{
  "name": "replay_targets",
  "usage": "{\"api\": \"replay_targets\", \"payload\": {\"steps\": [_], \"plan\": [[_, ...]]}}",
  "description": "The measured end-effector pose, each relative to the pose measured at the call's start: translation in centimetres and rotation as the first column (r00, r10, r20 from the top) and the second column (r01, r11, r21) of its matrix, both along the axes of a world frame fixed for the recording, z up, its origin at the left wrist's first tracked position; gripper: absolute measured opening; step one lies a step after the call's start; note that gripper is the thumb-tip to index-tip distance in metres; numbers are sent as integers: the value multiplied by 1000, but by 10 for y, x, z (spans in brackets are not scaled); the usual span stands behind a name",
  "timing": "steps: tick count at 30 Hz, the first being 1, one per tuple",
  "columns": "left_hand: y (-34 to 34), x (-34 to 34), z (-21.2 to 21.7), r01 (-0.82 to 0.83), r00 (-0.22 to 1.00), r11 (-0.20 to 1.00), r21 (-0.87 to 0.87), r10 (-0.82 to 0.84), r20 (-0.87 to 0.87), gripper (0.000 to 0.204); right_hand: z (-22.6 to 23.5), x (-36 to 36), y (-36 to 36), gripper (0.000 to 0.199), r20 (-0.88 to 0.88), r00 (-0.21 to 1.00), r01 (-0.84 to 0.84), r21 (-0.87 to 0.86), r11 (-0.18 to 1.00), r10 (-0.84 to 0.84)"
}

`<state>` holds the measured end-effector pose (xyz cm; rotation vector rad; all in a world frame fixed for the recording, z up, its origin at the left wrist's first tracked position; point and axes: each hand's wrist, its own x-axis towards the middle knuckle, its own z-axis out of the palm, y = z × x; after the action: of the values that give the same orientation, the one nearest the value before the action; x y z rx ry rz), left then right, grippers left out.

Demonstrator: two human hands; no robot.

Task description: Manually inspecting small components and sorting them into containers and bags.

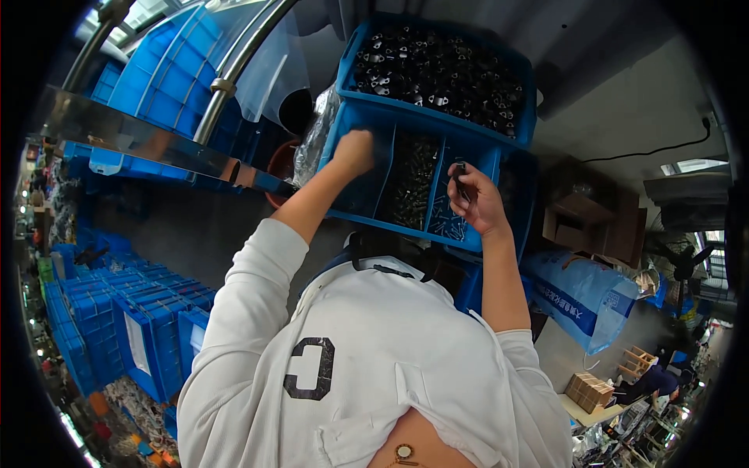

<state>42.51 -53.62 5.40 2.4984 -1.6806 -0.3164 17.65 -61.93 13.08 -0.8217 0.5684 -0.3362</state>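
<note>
My right hand (481,207) is closed around a small black part (461,181), held upright between thumb and fingers above the right compartment. My left hand (356,153) reaches over the left compartment of the blue divided bin (347,204); it is smeared by motion, so its fingers and anything in them cannot be made out. The middle compartment holds many small dark metal pieces (411,175). Thin silvery pins or screws (448,226) lie in the right one. Behind it, a blue tray (344,82) is heaped with black parts (437,66) that have shiny metal tabs.
A metal rail (156,139) crosses at the left, near clear plastic wrap (316,132) and a reddish bucket (280,168). Blue crates (133,320) are stacked at lower left. Cardboard boxes (581,214) and a blue-and-clear plastic bag (581,292) sit at the right. Another person (659,382) is far off at lower right.
</note>
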Motion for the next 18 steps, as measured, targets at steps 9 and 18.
{"api": "replay_targets", "payload": {"steps": [9,18], "plan": [[15,13,46,-290,803,952,-101,184,-567,9,-14,-3,7,21,122,988,63,226,972,-92],[21,-21,18,84,978,980,181,-116,173,9,-19,1,11,25,85,994,52,231,972,-74]]}}
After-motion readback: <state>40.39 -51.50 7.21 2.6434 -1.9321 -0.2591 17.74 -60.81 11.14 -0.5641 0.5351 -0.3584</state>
